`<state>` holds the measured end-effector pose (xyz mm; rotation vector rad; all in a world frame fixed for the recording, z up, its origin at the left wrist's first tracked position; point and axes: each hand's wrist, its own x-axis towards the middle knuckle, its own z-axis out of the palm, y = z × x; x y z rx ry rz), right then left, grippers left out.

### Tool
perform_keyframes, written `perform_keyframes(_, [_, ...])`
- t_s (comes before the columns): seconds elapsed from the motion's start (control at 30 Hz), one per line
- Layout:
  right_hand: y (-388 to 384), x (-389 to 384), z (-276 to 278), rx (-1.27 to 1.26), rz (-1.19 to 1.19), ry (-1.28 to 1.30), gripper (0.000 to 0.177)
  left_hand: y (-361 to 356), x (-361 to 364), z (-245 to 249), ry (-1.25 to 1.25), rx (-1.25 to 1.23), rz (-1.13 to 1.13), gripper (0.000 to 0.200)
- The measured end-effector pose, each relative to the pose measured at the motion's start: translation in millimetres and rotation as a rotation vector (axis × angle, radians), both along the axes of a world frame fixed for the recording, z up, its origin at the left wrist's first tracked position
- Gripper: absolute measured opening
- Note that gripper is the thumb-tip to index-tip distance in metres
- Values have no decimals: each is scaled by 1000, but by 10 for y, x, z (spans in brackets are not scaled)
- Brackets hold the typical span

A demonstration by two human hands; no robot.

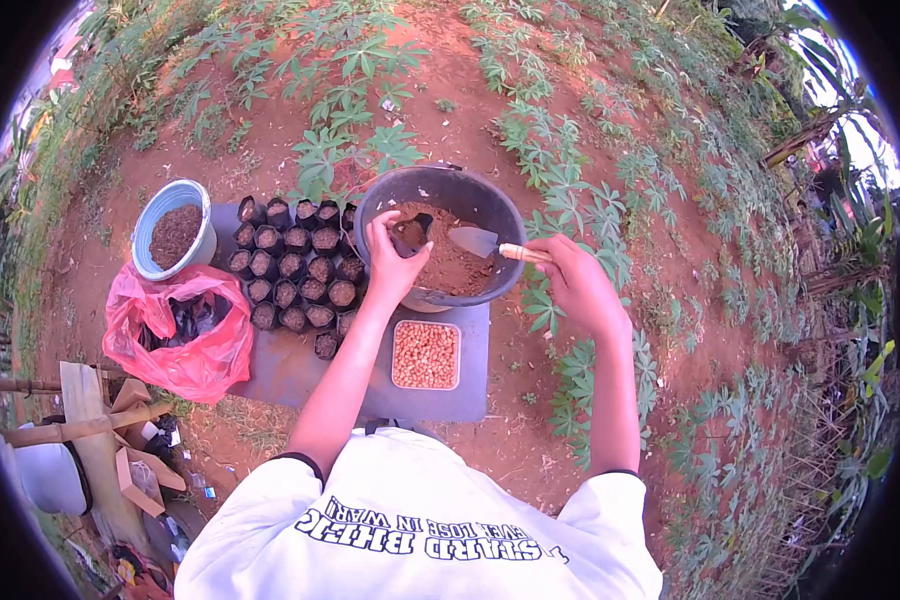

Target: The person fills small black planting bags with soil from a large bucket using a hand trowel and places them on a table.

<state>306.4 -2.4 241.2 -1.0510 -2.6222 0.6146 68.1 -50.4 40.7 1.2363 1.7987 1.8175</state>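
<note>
My left hand (398, 258) is over the near left part of a black bucket (375, 190), its fingers curled round a small black planting bag (411, 233). Reddish-brown soil (457, 272) lies in the bucket. In my right hand (573, 278), at the bucket's right rim, is the wooden handle of a trowel (474, 240). Its metal blade reaches over the soil, pointing left toward the bag. Several black planting bags filled with soil (296, 238) stand in rows left of the bucket. How much soil the held bag contains is hard to tell.
A square container of orange-tan seeds (426, 355) sits on the grey table (410, 403) before the bucket. To the left are a light-blue pail of dark soil (178, 237) and a pink plastic bag (177, 345) with black bags inside. Leafy plants (560, 190) grow beyond the table.
</note>
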Motion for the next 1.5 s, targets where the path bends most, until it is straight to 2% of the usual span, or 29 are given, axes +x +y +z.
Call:
perform_keyframes(0.03, [66,29,-93,-2,-4,10,25,49,-57,17,-76,-57,10,66])
perform_keyframes(0.1, [219,102,-360,-21,-33,101,26,84,-94,139,-621,109,-182,59])
perform_keyframes(0.17, [328,109,-609,-41,-41,115,25,128,-170,85,-592,118,-159,53])
perform_keyframes(0.27, [483,32,-1003,-76,-41,118,26,125,-215,88,-759,192,-178,48])
perform_keyframes(0.3, [531,-9,-1132,-88,-40,106,26,119,-227,70,-743,186,-172,48])
perform_keyframes(0.4, [699,-166,-1462,-85,7,97,28,81,-263,-27,-904,154,-194,33])
perform_keyframes(0.6, [1084,-558,-2058,-1,98,85,36,42,-273,-151,-873,162,-191,34])
perform_keyframes(0.7, [1197,-692,-2306,31,68,99,39,38,-227,-118,-859,150,-164,35])
perform_keyframes(0.77, [1260,-737,-2481,30,4,13,43,46,-220,-42,-853,152,-137,36])
perform_keyframes(0.83, [1262,-754,-2421,13,-32,40,41,16,-191,-55,-872,117,-110,53])
perform_keyframes(0.87, [1243,-720,-2399,-2,-79,59,39,38,-233,-158,-873,115,-137,54])
perform_keyframes(1.03, [1268,-747,-2507,-58,-133,-81,34,35,-109,-36,-743,126,-87,52])
perform_keyframes(1.2, [1267,-764,-2622,-79,-168,-168,30,41,-106,-38,-596,25,-118,49])
perform_keyframes(1.5, [1259,-782,-2579,-151,-158,-247,30,39,-49,-36,-537,40,-89,47])
